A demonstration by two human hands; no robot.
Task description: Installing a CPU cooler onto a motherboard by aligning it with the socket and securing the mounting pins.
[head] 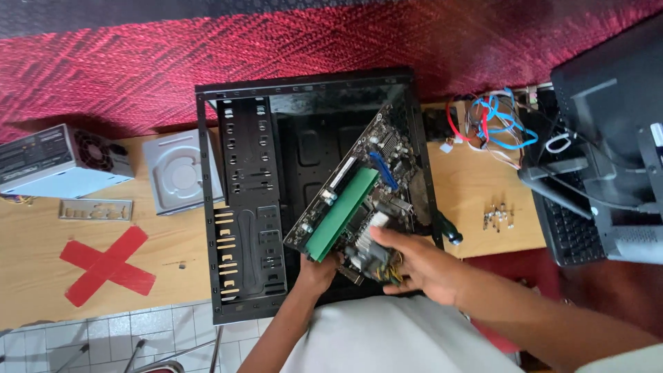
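Circuit board [359, 190]: tilted above the open computer case [242, 207], not seated (green card attached).
Left hand [319, 271]: closed on board's near edge.
Right hand [414, 262]: fingers curled over its cooler.
Screws [498, 216]: loose on table [41, 262].

Grey power supply [62, 162] at nine o'clock; optical drive [181, 173] beside it; metal port shield [95, 209] and red tape cross [107, 265] below; cable bundle [494, 124], screws [498, 216], keyboard [570, 221] at three o'clock.
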